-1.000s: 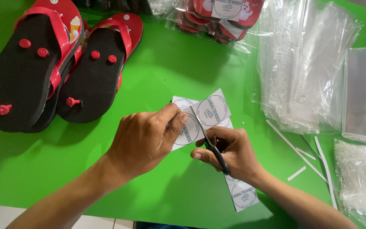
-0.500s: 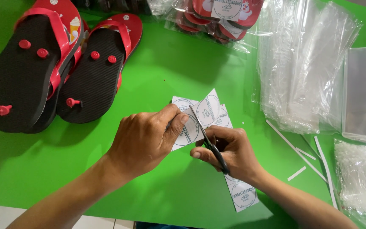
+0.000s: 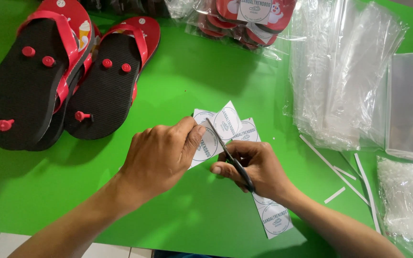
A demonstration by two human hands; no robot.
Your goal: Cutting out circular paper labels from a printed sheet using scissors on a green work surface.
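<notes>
I'm gripping scissors (image 3: 229,154) in right hand (image 3: 254,169), blades parted across the white round-logo label sheet (image 3: 225,131). Left hand (image 3: 161,157) is pinching the sheet taut for the cut. Flip-flops (image 3: 58,81) lying at 10 o'clock.

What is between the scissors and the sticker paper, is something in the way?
Nothing visible is. The scissors in the right hand lie with their blades directly against the sticker sheet, which the left hand pinches at its edge. The paper strips lie off to the right, apart.
</notes>
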